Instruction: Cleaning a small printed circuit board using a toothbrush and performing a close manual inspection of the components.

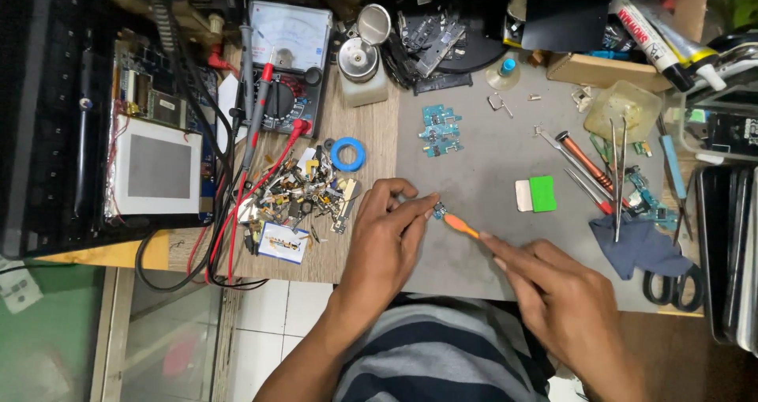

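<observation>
My left hand [387, 232] pinches a tiny blue circuit board [439, 210] against the grey work mat [482, 173], fingers curled around it. My right hand [553, 291] grips an orange-tipped tool [460, 226], probably a small screwdriver, whose tip meets the little board. Both hands work near the mat's front edge, just above my striped shirt.
A pile of small parts [304, 197] and a blue tape ring [347, 154] lie left of my hands. An analog multimeter [286, 62] with red leads stands behind. Spare blue boards [439, 129], a green-white pry pad [537, 194], tweezers [618, 173], screwdrivers and scissors [671, 283] lie to the right.
</observation>
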